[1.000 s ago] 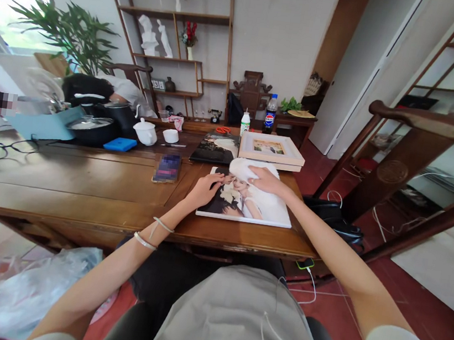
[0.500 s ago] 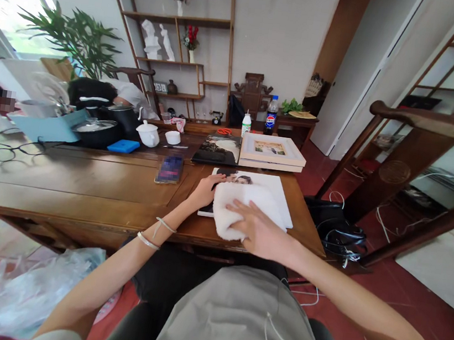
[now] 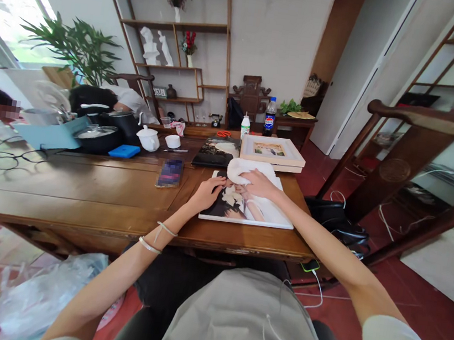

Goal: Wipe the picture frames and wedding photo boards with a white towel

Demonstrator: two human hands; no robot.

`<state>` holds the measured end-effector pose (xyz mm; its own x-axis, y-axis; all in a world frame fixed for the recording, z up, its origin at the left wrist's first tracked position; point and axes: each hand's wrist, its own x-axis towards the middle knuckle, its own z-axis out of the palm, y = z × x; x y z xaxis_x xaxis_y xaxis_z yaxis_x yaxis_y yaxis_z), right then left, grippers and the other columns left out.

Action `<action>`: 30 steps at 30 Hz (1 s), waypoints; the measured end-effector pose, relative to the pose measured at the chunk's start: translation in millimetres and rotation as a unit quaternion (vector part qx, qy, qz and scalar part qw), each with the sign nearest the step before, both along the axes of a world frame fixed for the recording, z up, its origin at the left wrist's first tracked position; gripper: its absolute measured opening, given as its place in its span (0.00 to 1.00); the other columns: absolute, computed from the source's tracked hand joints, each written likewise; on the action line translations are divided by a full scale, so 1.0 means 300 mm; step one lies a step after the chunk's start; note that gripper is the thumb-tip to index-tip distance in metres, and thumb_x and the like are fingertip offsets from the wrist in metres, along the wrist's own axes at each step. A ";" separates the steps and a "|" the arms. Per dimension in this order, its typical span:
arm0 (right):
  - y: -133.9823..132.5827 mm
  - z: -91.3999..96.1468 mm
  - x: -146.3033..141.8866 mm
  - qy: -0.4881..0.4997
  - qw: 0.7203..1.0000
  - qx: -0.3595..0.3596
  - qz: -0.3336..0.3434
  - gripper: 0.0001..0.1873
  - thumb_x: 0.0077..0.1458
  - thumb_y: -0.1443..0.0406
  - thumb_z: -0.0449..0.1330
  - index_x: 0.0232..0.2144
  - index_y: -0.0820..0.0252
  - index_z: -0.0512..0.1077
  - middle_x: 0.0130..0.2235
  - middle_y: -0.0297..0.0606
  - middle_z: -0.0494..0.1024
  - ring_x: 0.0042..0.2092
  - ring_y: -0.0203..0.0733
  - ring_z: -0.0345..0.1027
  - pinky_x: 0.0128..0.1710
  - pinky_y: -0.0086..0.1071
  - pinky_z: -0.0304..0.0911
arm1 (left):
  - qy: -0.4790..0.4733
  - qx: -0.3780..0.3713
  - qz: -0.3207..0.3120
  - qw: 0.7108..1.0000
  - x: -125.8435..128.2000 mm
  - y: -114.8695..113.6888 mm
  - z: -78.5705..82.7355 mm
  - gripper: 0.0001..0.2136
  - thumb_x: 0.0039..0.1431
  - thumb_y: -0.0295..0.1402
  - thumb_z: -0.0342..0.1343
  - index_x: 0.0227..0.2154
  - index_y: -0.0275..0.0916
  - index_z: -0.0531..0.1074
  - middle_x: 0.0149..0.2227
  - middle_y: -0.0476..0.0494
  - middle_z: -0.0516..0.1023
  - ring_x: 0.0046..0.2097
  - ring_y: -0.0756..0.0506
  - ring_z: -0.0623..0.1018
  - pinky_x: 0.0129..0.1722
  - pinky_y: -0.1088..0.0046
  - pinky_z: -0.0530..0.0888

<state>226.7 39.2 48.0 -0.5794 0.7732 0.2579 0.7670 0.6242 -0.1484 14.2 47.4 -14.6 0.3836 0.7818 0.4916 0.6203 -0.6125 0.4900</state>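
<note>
A photo panel (image 3: 236,200) with a printed picture of people lies flat at the table's front edge. My right hand (image 3: 262,184) presses a white fluffy cloth (image 3: 239,168) onto its far edge, fingers spread over the cloth. The cloth hides the upper part of the picture. At the panel's left side, my left hand (image 3: 207,192) rests with fingers stretched out on the print. Just beyond are a dark photo panel (image 3: 216,153) and a pale box with a framed photo (image 3: 273,151).
Left of the panel lies a phone (image 3: 170,172) on the wooden table (image 3: 123,192). A teapot (image 3: 148,139), white cup (image 3: 173,141), blue box (image 3: 124,151) and glasses (image 3: 4,160) are farther left. Bottles (image 3: 269,122) stand behind. A wooden chair (image 3: 395,164) is at right; other people are at far left.
My right hand has pushed the cloth away from me, from the panel's near part to its far edge, uncovering the picture. My left hand has stayed nearly in place.
</note>
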 end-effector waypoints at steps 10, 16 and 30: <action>-0.461 -0.022 -0.011 -0.029 0.997 -0.032 0.064 0.24 0.43 0.75 0.53 0.44 0.61 0.74 0.63 0.48 0.57 0.65 0.54 0.43 0.61 0.55 0.41 | 0.014 -0.007 0.001 1.000 0.004 -0.006 0.009 0.14 0.59 0.25 0.47 0.44 0.36 0.75 0.52 0.40 0.74 0.56 0.43 0.71 0.58 0.63 0.66; -0.302 -0.033 0.043 -0.043 0.996 -0.019 0.073 0.26 0.45 0.75 0.53 0.48 0.60 0.71 0.58 0.48 0.66 0.66 0.51 0.42 0.60 0.61 0.35 | 0.014 0.012 -0.008 1.000 -0.001 -0.002 0.001 0.14 0.59 0.24 0.47 0.44 0.35 0.75 0.52 0.40 0.74 0.56 0.44 0.71 0.58 0.64 0.66; -0.255 -0.042 0.033 -0.090 0.994 0.056 0.035 0.23 0.48 0.73 0.54 0.48 0.60 0.72 0.59 0.50 0.64 0.63 0.58 0.47 0.57 0.57 0.47 | 0.001 0.005 0.002 1.000 0.001 -0.003 -0.003 0.13 0.59 0.25 0.47 0.42 0.35 0.75 0.51 0.38 0.74 0.55 0.43 0.72 0.57 0.63 0.67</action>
